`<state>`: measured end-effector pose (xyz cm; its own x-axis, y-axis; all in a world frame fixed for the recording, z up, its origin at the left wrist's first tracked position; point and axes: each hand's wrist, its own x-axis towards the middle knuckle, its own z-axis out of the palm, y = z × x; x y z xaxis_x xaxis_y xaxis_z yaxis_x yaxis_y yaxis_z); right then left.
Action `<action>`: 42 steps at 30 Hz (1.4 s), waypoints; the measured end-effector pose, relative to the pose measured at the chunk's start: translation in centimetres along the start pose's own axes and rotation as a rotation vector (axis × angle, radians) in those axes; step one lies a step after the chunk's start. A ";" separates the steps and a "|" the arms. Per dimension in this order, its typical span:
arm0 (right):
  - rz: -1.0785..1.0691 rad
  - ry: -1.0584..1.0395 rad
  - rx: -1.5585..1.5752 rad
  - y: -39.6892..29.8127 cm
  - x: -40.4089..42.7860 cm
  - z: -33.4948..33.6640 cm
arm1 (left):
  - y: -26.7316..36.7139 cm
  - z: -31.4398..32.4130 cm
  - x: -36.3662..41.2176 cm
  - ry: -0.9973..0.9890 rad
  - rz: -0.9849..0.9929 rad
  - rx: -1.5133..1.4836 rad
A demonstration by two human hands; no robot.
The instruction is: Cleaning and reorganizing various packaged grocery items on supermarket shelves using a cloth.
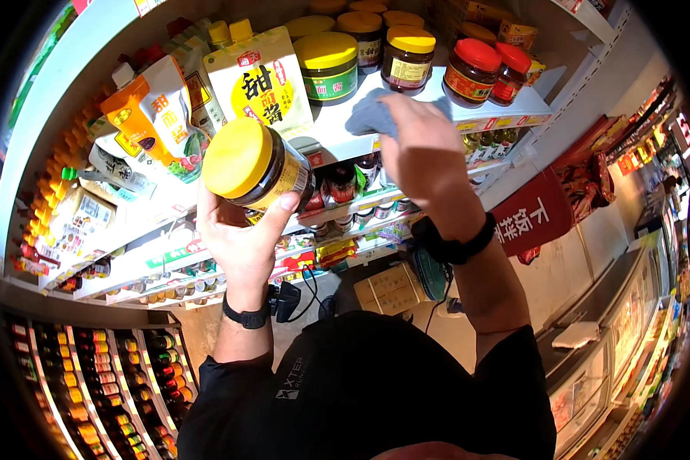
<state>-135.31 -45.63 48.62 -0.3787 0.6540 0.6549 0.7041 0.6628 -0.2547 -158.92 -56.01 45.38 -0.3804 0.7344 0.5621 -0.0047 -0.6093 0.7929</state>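
Note:
My left hand (238,241) is wrapped around a dark sauce jar with a yellow lid (238,158), tilted and lifted in front of the shelf. In my right hand (420,146) is a grey-blue cloth (371,115), pressed on the white shelf board (345,141) near its front edge. Right behind the cloth stands a dark jar with a yellow lid (408,60). A wide jar with a green label (329,69) is to its left. Two red-lidded jars sit to the right, the nearer one (471,72) in front.
Sauce pouches, one white and yellow (261,80) and one orange (155,121), fill the shelf's left part. Lower shelves hold more jars and packets. A cardboard box (388,287) rests on the floor below. Racks of bottles (98,385) stand at lower left, a freezer case (604,345) at right.

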 end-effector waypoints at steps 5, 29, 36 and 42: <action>-0.216 -0.099 0.115 -1.7 1.9 0.5 | -0.6 -2.1 1.0 -0.038 0.001 0.037; -0.136 -0.214 -0.009 -1.5 2.4 0.3 | -1.0 -1.9 -0.6 -0.011 -0.042 -0.017; -0.215 -0.176 0.061 0.0 0.8 -2.1 | -0.9 -0.4 -0.5 -0.074 -0.066 -0.050; 0.244 -0.248 0.368 0.9 -2.2 -7.3 | -1.8 2.1 -0.3 -0.191 -0.101 -0.020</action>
<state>-129.42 -49.13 52.12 -0.3927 0.8430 0.3675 0.5483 0.5355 -0.6424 -156.83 -54.50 44.30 -0.1948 0.8342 0.5159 -0.0533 -0.5342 0.8437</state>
